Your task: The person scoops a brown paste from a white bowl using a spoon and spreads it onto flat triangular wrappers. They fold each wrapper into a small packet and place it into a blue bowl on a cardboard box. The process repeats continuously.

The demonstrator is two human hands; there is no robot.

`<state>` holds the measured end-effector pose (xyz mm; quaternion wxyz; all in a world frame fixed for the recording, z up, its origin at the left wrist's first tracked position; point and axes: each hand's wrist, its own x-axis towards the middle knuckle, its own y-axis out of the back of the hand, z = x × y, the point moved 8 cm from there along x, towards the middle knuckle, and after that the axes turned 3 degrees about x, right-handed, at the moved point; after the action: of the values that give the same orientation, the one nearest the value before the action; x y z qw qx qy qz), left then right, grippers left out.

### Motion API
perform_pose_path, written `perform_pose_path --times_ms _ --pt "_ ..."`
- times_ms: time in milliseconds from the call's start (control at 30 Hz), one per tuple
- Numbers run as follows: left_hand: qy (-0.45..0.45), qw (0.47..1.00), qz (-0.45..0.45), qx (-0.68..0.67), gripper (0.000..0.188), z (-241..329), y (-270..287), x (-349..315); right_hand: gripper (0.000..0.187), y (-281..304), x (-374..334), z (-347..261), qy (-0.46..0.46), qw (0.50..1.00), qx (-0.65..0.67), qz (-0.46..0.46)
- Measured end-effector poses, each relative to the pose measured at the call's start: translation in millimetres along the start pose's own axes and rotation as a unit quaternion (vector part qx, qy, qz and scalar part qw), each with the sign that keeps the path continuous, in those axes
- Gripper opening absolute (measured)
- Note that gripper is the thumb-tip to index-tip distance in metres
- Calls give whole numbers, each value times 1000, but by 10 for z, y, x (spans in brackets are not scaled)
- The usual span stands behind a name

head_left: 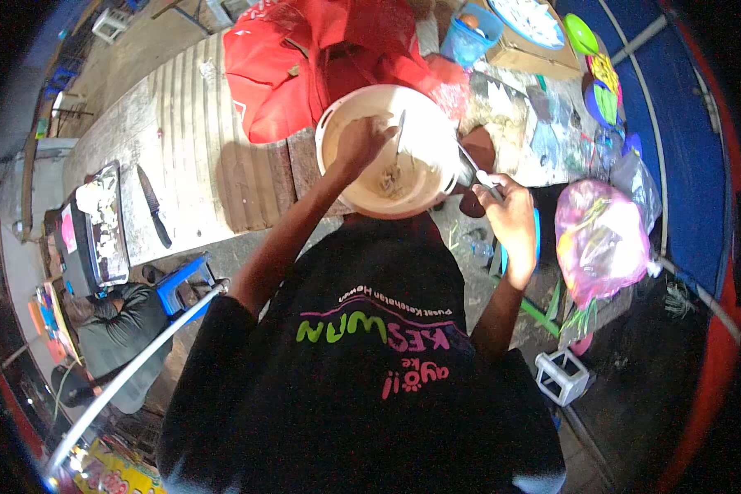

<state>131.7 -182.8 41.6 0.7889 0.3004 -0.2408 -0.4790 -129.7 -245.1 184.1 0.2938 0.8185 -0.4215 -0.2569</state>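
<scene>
A white plastic bucket [430, 202] stands tilted toward me at the table's front edge, with pale beige residue inside and a small clump at the bottom. My left hand [364, 142] reaches into it, fingers bent together beside a thin metallic strip [401, 132]; what they hold is hard to make out. At the bucket's right side, my right hand [509, 210] is closed round a grey handle [494, 194] whose far end I cannot make out. A thin wire with a white piece [487, 178], perhaps the bucket's bail, lies against those fingers.
Behind the bucket lies a red bag [276, 82]. A black-handled knife [154, 206] and a tray of white pieces [103, 218] are at left. A blue basket [472, 37] stands back right. A pink plastic bag with greens [601, 239] sits right. A person [123, 337] is lower left.
</scene>
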Motion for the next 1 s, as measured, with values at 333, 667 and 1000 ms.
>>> perform_pose_path --times_ms 333,667,1000 --pt "20 993 -83 -86 25 -59 -245 208 29 -258 -345 72 -86 996 -10 -36" --pt "-34 994 -76 -67 23 367 267 -105 25 -712 -121 -36 -27 999 -37 2" --pt "85 986 -132 -50 11 289 938 -909 24 -756 79 4 -24 998 -53 8"
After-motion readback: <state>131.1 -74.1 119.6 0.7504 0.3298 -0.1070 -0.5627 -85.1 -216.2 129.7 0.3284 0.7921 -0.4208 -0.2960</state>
